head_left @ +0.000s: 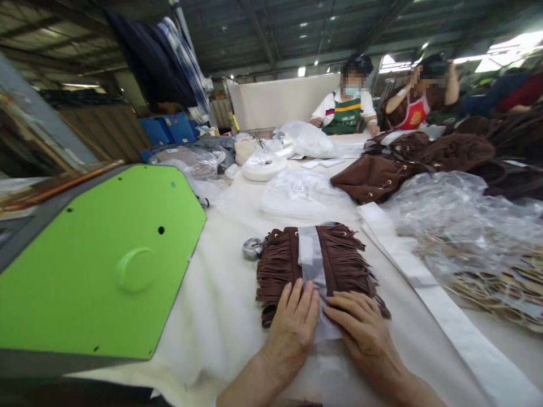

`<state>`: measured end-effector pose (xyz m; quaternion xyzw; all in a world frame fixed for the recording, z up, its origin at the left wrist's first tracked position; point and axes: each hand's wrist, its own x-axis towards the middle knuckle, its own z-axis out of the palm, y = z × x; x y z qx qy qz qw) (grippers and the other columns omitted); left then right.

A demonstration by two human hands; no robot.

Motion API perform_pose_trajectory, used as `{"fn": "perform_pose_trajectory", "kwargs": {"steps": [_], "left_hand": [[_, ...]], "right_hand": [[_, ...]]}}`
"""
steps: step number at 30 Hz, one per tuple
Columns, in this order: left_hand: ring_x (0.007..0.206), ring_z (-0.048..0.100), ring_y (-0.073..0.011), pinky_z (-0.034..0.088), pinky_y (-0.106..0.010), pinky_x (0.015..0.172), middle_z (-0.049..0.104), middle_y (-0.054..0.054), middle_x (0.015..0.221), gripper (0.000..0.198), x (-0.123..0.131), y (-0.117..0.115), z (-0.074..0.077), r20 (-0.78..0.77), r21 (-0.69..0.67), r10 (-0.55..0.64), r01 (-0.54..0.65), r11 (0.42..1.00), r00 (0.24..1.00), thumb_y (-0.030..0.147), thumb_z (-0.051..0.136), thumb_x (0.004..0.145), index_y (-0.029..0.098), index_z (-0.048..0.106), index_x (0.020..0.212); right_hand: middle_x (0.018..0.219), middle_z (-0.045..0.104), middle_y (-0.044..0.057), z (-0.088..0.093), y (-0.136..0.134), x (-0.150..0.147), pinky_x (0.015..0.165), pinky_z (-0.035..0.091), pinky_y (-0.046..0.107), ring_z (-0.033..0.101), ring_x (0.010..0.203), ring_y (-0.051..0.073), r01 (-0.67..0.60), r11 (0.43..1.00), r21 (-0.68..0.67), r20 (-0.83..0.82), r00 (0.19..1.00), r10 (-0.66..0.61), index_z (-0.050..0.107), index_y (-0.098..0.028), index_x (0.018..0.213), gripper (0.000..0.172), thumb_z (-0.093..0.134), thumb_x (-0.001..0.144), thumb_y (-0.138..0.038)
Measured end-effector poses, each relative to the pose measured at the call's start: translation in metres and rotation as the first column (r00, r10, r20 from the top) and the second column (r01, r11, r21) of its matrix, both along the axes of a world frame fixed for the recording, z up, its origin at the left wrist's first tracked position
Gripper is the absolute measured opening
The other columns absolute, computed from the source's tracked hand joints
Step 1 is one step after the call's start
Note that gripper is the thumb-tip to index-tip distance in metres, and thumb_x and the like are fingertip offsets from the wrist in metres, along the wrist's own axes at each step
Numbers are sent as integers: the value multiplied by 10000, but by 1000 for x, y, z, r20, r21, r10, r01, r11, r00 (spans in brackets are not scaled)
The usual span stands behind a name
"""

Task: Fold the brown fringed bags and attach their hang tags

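Observation:
A brown fringed bag (289, 249) lies flat on the pale cloth-covered table in front of me. Down its middle runs a whitish translucent strip (311, 265), whose near end trails off the bag toward me. My left hand (292, 322) rests flat on the bag's near left part, fingers stretched out beside the strip. Opposite it, my right hand (360, 325) lies on the near right part, fingers extended and touching the strip's edge. A small bundle wrapped in clear plastic (252, 249) sits against the bag's left side.
A green panel (102, 265) stands close on the left. Brown bags (373, 178), crumpled clear plastic (458, 220) and a long white paper strip (449, 322) are on the right. White rolls (265, 168) and plastic bags (305, 192) lie ahead. Two people (350, 110) work across the table.

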<state>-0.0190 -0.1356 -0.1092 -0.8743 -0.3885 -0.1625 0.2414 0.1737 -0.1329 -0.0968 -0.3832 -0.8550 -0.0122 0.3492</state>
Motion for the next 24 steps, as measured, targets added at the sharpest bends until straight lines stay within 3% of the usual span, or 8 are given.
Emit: {"fn": "perform_pose_trajectory", "kwargs": {"steps": [4,8,14,18,21,24], "left_hand": [[1245,411,-296,399,-429,988,407,-147,1377,407,4,-2,-3,70,26,19,-21,999,997,163,247,922,81,477,1249],[1251,403,-281,364,-422,1011,413,-112,1381,392,1,-2,4,114,62,13,-21,998,993,174,255,931,118,519,1215],[1200,450,-252,388,-387,962,564,-102,1229,392,-40,-1,16,141,56,129,-138,989,982,101,248,917,98,513,1206],[976,567,-211,470,-323,784,582,-162,1174,429,-58,4,12,137,42,295,-304,952,945,0,248,843,42,493,1193],[775,578,-183,474,-318,681,623,-149,1061,441,-63,7,12,107,5,331,-334,943,937,-22,275,804,60,500,1175],[705,561,-175,456,-311,639,639,-95,902,422,-73,6,16,85,-15,351,-351,936,933,-38,321,784,88,524,1131]], "right_hand": [[996,652,49,-11,6,6,815,426,368,574,979,215,-14,1000,0,-22,1000,14,653,-268,1013,306,517,769,-144],[965,641,42,-19,8,9,797,419,357,571,951,219,-18,998,58,24,1000,16,661,-288,1015,313,554,751,-158],[958,644,39,-32,9,12,808,394,367,573,954,236,4,999,46,37,999,-6,668,-288,998,282,623,736,-191],[952,653,34,-32,9,12,808,390,362,582,952,234,-3,999,37,22,1000,3,671,-289,997,284,631,731,-198],[942,658,38,-31,9,11,806,390,360,589,942,234,-6,999,42,1,1000,6,679,-282,982,262,632,736,-205],[934,659,33,-31,9,10,804,390,356,593,939,230,-6,999,41,-9,1000,6,682,-285,971,247,624,744,-205]]}}
